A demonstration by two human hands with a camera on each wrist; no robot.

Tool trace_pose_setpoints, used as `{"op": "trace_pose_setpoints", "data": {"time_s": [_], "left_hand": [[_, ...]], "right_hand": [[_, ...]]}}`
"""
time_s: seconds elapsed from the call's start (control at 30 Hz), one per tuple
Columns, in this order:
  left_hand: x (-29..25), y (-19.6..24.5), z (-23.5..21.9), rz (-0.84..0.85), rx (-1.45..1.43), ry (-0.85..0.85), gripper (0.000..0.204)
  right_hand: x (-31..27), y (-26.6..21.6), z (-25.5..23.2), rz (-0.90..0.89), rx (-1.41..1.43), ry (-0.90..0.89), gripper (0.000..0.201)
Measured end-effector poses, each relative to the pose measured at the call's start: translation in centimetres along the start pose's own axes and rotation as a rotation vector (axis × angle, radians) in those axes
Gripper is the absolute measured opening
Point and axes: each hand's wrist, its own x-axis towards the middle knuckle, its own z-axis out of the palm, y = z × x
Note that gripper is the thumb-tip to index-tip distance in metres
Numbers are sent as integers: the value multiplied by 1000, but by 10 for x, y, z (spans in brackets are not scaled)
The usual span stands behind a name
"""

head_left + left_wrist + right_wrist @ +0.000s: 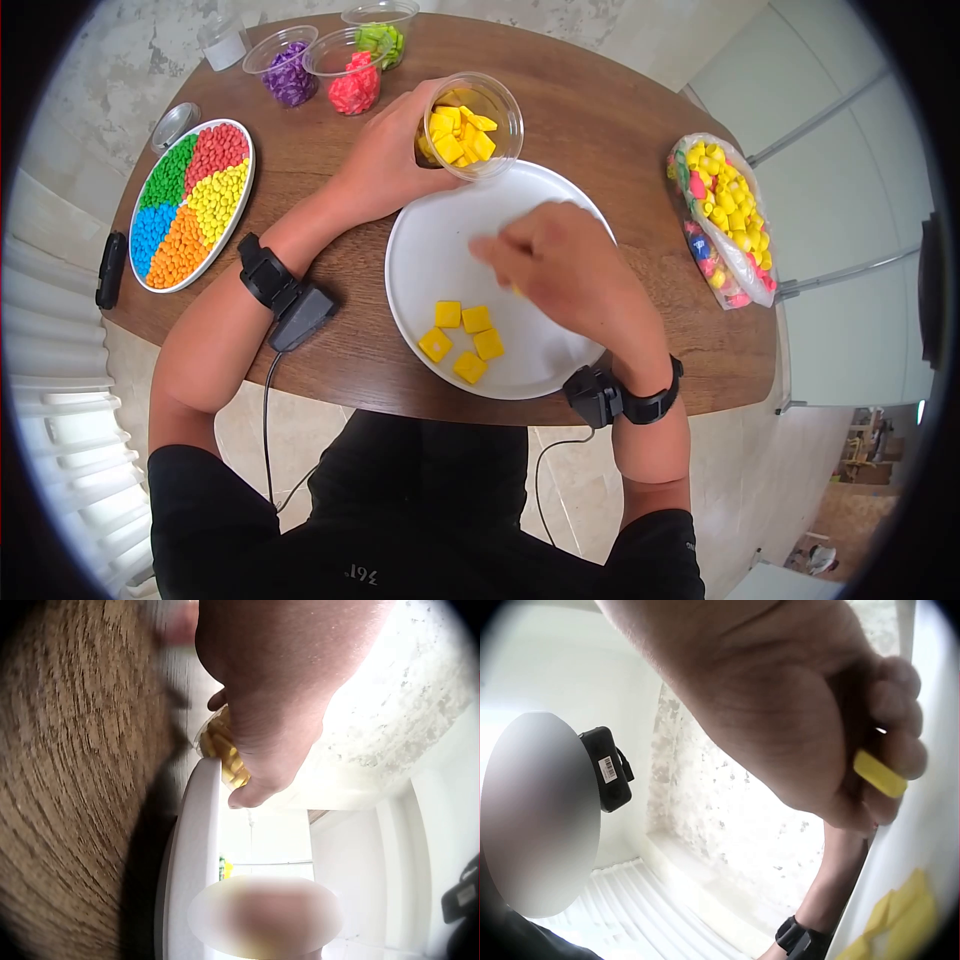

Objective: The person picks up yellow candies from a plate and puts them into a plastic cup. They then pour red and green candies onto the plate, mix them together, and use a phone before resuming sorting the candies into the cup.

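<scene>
My left hand (385, 165) grips a clear plastic cup (515, 125) over the far rim of a round white plate (425, 230). Inside the cup lie several yellow square pieces (462, 135), also partly visible in the left wrist view. The right hand (565, 265) is above the plate, blurred in the head view. Between its curled fingers it pinches one yellow square piece (880, 774), seen side-on in the right wrist view. Several more yellow squares (470, 366) lie flat in a loose ring on the plate's near left part.
An oval dish (252, 165) of coloured pellets, sorted by colour, stands left. Cups with purple (290, 82), pink (354, 88) and green (382, 44) pieces stand far back beside a clear jar (222, 45). A plastic bag (735, 265) of yellow and pink pieces lies right.
</scene>
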Motion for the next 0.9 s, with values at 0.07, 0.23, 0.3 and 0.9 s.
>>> {"op": "trace_pose_setpoints", "data": {"time_s": [0.07,0.23,0.3,0.9], "left_hand": [[0,-1,1,3,-7,7,85],[0,1,0,12,-34,2,85],[0,2,0,23,-38,0,84],[-1,-2,0,5,-6,9,86]], "right_hand": [[4,-5,2,48,100,84,28],[4,-10,2,-155,459,556,40],[5,-7,5,-178,424,550,34],[-5,-8,-2,9,32,-150,22]]}}
